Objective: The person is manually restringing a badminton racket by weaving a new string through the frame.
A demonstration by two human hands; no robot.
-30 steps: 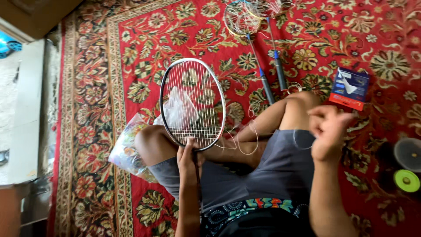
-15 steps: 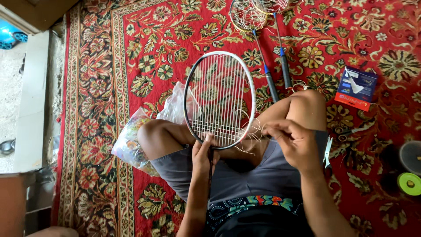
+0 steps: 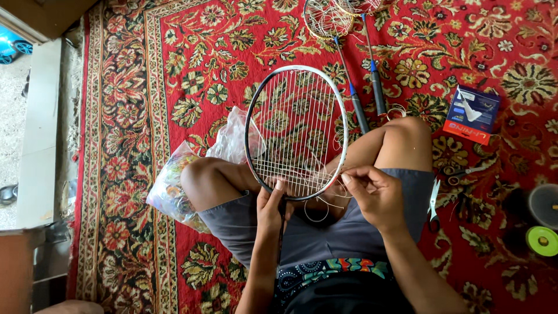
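Note:
I sit cross-legged on a red patterned carpet (image 3: 192,70). A badminton racket (image 3: 296,131) with a black and white frame and partly strung head stands over my lap. My left hand (image 3: 272,206) grips it at the base of the head, where the shaft begins. My right hand (image 3: 375,195) is at the lower right rim, its fingers pinching a thin white string (image 3: 317,212) that loops loosely below the frame.
Two other rackets (image 3: 349,64) with blue-banded shafts lie on the carpet ahead. A clear plastic bag (image 3: 174,186) sits by my left knee. A blue and red box (image 3: 472,115), scissors (image 3: 462,172), clippers (image 3: 435,200) and a green reel (image 3: 542,240) lie to the right.
My right hand came down from the right side onto the racket's lower rim and took the string. The racket rose and shifted a little to the right in my view.

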